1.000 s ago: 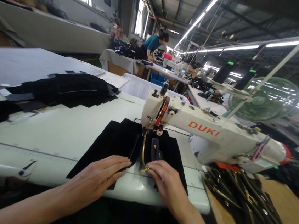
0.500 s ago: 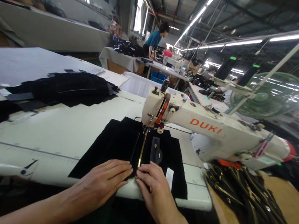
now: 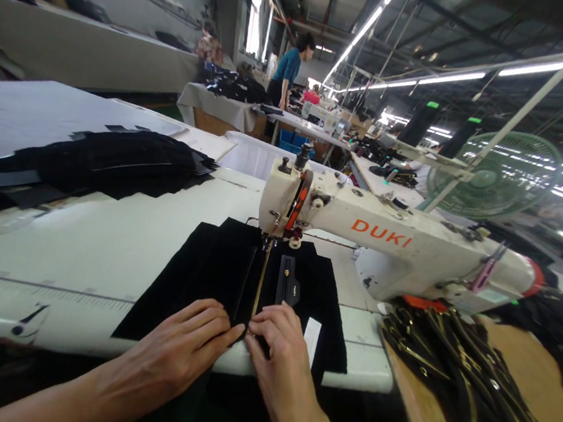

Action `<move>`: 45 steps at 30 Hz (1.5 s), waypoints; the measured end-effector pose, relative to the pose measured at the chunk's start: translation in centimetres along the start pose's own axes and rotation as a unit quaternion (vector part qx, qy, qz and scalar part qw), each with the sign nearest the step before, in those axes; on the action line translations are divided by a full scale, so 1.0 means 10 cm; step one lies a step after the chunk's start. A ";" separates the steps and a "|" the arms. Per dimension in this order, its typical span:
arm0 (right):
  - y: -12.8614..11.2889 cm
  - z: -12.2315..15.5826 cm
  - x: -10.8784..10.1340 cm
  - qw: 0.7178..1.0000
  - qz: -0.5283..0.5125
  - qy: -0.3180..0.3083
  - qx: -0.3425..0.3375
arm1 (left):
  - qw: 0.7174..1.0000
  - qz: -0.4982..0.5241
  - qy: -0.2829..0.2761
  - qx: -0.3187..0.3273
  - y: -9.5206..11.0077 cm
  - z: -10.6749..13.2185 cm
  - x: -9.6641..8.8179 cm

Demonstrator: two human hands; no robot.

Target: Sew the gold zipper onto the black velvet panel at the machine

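A black fabric panel (image 3: 195, 262) lies on the sewing machine bed, its far part under the presser foot of a white sewing machine (image 3: 332, 209). A gold-toothed zipper (image 3: 261, 279) runs along it from the foot towards me. My left hand (image 3: 187, 342) rests on the panel left of the zipper, fingers stretched out flat and thumb tip near the zipper's close end. My right hand (image 3: 279, 355) has its thumb and index finger closed at that end of the zipper; the fingers partly hide it. A small black zipped piece (image 3: 288, 282) and a white label (image 3: 312, 338) show beside it.
Black fabric pieces (image 3: 130, 161) are piled on the left of the table. Several black zippers with gold teeth (image 3: 451, 363) hang over a brown board at right. Behind are a green fan (image 3: 497, 173), a white bin (image 3: 247, 154) and a standing person (image 3: 287, 70).
The camera view has shifted slightly, moving the scene left. My left thumb has come closer to the zipper end and my right fingers have closed at it. The person behind stands more upright.
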State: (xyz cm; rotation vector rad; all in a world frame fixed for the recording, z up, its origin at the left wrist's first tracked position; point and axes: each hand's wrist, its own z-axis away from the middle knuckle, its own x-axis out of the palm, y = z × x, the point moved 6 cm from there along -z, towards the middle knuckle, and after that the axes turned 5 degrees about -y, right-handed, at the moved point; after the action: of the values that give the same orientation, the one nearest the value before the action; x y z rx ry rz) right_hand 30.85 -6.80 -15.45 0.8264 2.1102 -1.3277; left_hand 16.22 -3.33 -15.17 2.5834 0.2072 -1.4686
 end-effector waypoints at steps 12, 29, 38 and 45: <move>-0.03 0.07 -0.01 1.000 0.009 0.022 -0.004 | 0.998 0.034 -0.048 -0.014 -0.05 -0.03 0.05; -0.02 0.09 0.04 0.997 0.047 0.048 -0.037 | 0.995 0.046 -0.086 0.000 -0.04 -0.02 0.06; 0.04 0.01 -0.07 0.999 0.038 -0.006 -0.032 | 0.987 0.064 -0.146 0.004 -0.13 -0.19 -0.22; 0.22 0.06 0.15 0.986 0.048 0.132 -0.090 | 0.993 0.068 -0.099 0.013 -0.25 -0.09 -0.23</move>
State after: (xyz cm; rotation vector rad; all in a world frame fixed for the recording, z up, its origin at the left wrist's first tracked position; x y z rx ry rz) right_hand 31.54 -6.29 -18.07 1.0587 2.3179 -1.0057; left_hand 15.31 -0.77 -12.92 2.3962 -0.0138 -1.6727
